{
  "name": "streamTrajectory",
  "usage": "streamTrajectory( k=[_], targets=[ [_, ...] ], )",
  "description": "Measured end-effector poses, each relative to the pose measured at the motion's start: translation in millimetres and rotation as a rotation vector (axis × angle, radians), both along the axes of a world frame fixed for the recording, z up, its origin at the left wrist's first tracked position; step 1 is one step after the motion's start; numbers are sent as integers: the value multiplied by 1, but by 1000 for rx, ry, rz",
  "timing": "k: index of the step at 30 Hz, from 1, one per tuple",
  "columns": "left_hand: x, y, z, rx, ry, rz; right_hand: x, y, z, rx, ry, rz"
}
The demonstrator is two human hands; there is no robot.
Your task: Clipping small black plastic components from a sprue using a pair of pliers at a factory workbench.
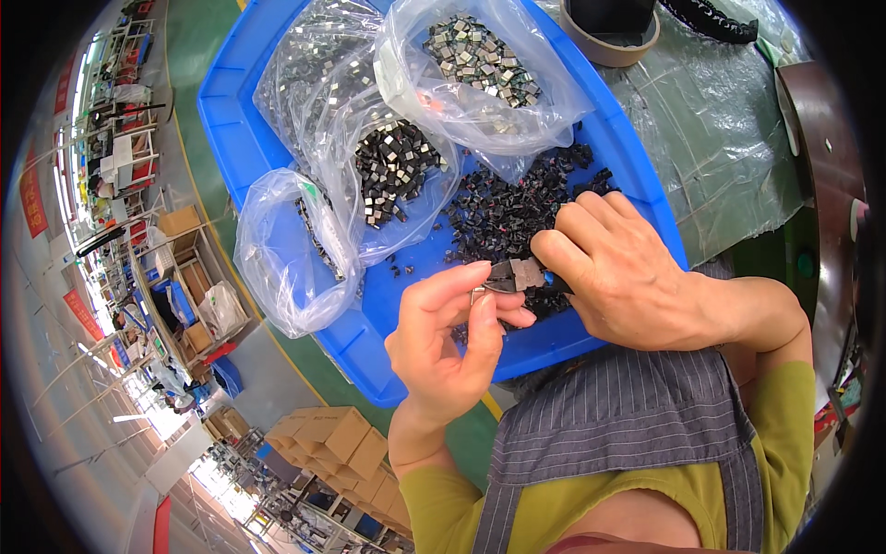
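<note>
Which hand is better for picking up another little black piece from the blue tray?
Probably the left hand: it pinches only a tiny part, while the right hand grips the cutters. The loose black pieces lie just beyond both.

A brown roll of tape sits on the green plastic-covered table near its far edge, with stacked brown cardboard boxes on the floor below.

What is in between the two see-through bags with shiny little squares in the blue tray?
In the head view, a third clear bag of dark and silvery small parts lies between the upper bag and the lower-left bag in the blue tray.
</note>
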State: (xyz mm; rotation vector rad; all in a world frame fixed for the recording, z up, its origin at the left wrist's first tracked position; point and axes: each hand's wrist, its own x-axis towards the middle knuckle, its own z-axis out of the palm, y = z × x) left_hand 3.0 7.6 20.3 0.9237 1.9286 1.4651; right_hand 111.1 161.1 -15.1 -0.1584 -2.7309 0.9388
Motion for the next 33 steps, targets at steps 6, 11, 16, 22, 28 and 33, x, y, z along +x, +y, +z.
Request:
streamTrajectory(
  k=[6, 11, 16, 22, 28, 33],
  targets=[
    [-2, 0, 0, -5, -49, 15, -1, -1, 0, -67, -25, 11],
    [-2, 1, -1, -25, -23, 2, -3, -2, -2, 54, 79, -85],
    [-2, -1, -4, -45, 72, -33, -2, 0, -1, 77, 50, -68],
    [-2, 0, -3, -10, 40, -35, 0, 0, 0, 66, 30, -36],
    [-1, 0, 1, -33, -57, -41, 3, 0, -1, -52, -28, 32],
    [-2, 0, 1, -53, -113, -17, 2, 0, 1, -157, -80, 76]
  ],
)
